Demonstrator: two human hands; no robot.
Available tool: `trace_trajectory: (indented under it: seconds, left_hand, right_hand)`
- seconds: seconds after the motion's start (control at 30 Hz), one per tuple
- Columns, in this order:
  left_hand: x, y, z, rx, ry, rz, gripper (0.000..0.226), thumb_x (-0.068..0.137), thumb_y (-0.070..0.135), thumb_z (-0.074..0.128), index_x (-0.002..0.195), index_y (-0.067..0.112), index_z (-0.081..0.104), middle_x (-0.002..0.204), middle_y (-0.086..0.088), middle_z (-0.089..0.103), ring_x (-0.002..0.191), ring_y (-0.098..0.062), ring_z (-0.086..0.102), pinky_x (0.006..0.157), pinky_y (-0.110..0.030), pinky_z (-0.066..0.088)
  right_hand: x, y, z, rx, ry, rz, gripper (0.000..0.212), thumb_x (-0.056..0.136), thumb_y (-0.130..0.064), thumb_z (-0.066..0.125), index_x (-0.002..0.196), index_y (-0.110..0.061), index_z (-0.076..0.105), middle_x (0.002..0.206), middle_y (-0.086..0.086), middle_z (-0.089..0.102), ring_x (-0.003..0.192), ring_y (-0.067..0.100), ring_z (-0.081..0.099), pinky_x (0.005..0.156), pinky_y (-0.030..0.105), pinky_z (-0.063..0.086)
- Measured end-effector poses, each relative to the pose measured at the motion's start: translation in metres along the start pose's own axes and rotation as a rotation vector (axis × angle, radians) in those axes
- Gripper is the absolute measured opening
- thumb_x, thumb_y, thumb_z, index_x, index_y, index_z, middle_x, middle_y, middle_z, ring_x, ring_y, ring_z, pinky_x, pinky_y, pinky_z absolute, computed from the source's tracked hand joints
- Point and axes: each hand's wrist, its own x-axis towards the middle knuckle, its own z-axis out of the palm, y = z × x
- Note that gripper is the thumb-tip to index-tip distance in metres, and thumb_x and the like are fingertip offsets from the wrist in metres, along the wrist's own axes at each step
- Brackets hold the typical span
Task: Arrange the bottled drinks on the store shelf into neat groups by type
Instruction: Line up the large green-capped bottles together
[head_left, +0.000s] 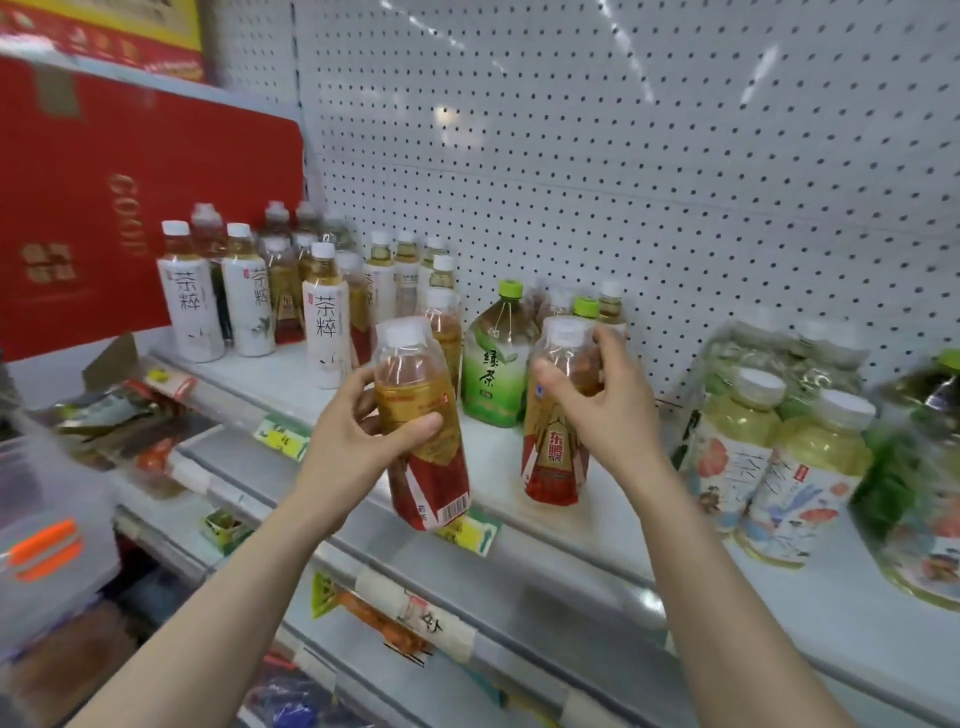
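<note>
Right now the white store shelf (519, 467) carries your grouped tea bottles (249, 306). Your left hand (358, 436), fingers clamped, lifts one red-labelled bottle (423, 431) off the shelf edge; your right hand (602, 410) grips another red-labelled bottle (553, 447) standing beside the green tea bottle (493, 358).

Green-wrapped bottles (930, 467) at far right: cut off by frame edge, blurred. Rear bottles (306, 218) of left group: labels hidden. Shelf price tags (283, 434): illegible.
</note>
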Motion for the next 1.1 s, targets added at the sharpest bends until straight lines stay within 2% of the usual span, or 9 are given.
trace_trajectory:
  seconds: [0.13, 0.2, 0.27, 0.33, 0.5, 0.6, 0.8, 0.97, 1.1]
  left_hand:
    - [0.039, -0.015, -0.016, 0.049, -0.019, 0.007, 0.074, 0.052, 0.054, 0.083, 0.119, 0.039, 0.055, 0.113, 0.018, 0.066, 0.1, -0.015, 0.069, 0.082, -0.039, 0.059]
    - [0.055, -0.024, -0.024, 0.058, -0.01, 0.019, 0.073, 0.052, 0.056, 0.083, 0.118, 0.042, 0.055, 0.114, 0.019, 0.066, 0.103, -0.016, 0.068, 0.086, -0.042, 0.057]
    - [0.068, -0.031, -0.032, 0.053, -0.012, 0.013, 0.075, 0.051, 0.056, 0.083, 0.119, 0.042, 0.055, 0.118, 0.017, 0.065, 0.105, -0.018, 0.067, 0.088, -0.043, 0.057]
    - [0.082, -0.035, -0.038, 0.046, -0.022, 0.014, 0.076, 0.05, 0.056, 0.083, 0.119, 0.044, 0.055, 0.119, 0.017, 0.064, 0.106, -0.016, 0.066, 0.087, -0.041, 0.057]
    - [0.112, -0.045, -0.054, 0.022, -0.072, 0.026, 0.071, 0.05, 0.05, 0.09, 0.109, 0.056, 0.052, 0.112, 0.025, 0.065, 0.102, -0.01, 0.066, 0.081, -0.03, 0.056]
    - [0.126, -0.052, -0.062, 0.031, -0.112, 0.034, 0.068, 0.06, 0.037, 0.086, 0.118, 0.046, 0.051, 0.119, 0.018, 0.062, 0.104, -0.012, 0.065, 0.081, -0.027, 0.055]
    - [0.144, -0.07, -0.065, 0.022, -0.21, 0.073, 0.061, 0.066, 0.025, 0.086, 0.106, 0.051, 0.049, 0.119, 0.017, 0.061, 0.11, -0.013, 0.061, 0.091, -0.032, 0.052]
    - [0.149, -0.082, -0.061, 0.012, -0.294, 0.066, 0.064, 0.068, 0.025, 0.086, 0.115, 0.047, 0.049, 0.123, 0.019, 0.058, 0.114, -0.01, 0.058, 0.096, -0.038, 0.052]
    - [0.149, -0.081, -0.053, 0.039, -0.329, 0.114, 0.067, 0.069, 0.023, 0.085, 0.123, 0.041, 0.049, 0.11, 0.046, 0.052, 0.108, 0.013, 0.051, 0.09, -0.023, 0.047]
  right_hand:
    - [0.027, 0.0, 0.042, -0.032, -0.075, 0.025, 0.061, 0.078, -0.066, 0.062, 0.129, -0.035, 0.048, 0.115, -0.015, 0.064, 0.11, 0.013, 0.06, 0.093, 0.044, 0.051]
    - [0.036, -0.002, 0.059, -0.046, -0.092, 0.031, 0.051, 0.083, -0.056, 0.066, 0.125, -0.031, 0.051, 0.106, -0.018, 0.065, 0.099, 0.005, 0.061, 0.089, 0.037, 0.052]
    - [0.041, -0.004, 0.075, -0.082, -0.087, 0.02, 0.046, 0.085, -0.052, 0.067, 0.123, -0.03, 0.053, 0.106, -0.018, 0.065, 0.096, 0.004, 0.061, 0.087, 0.035, 0.052]
    - [0.048, -0.007, 0.089, -0.157, -0.073, 0.008, 0.052, 0.084, -0.055, 0.066, 0.127, -0.029, 0.053, 0.115, -0.012, 0.062, 0.103, 0.01, 0.06, 0.09, 0.039, 0.051]
    - [0.065, -0.015, 0.119, -0.275, -0.031, 0.055, 0.064, 0.085, -0.056, 0.064, 0.14, -0.026, 0.048, 0.129, 0.001, 0.047, 0.113, 0.018, 0.053, 0.09, 0.03, 0.043]
    - [0.071, -0.022, 0.136, -0.334, 0.01, 0.086, 0.064, 0.085, -0.058, 0.062, 0.138, -0.024, 0.05, 0.132, 0.002, 0.043, 0.113, 0.019, 0.052, 0.087, 0.028, 0.041]
    - [0.073, -0.021, 0.146, -0.377, 0.032, 0.143, 0.076, 0.081, -0.071, 0.055, 0.143, -0.028, 0.044, 0.138, 0.0, 0.049, 0.122, 0.02, 0.052, 0.1, 0.042, 0.046]
    - [0.074, -0.002, 0.089, -0.454, 0.543, 0.227, 0.071, 0.084, -0.063, 0.058, 0.135, -0.016, 0.046, 0.131, 0.006, 0.05, 0.125, 0.027, 0.045, 0.102, 0.041, 0.04]
    - [0.08, 0.027, 0.074, -0.433, 0.215, 0.555, 0.12, 0.061, -0.075, 0.073, 0.152, -0.02, 0.017, 0.153, 0.013, 0.031, 0.139, 0.034, 0.035, 0.108, 0.051, 0.036]
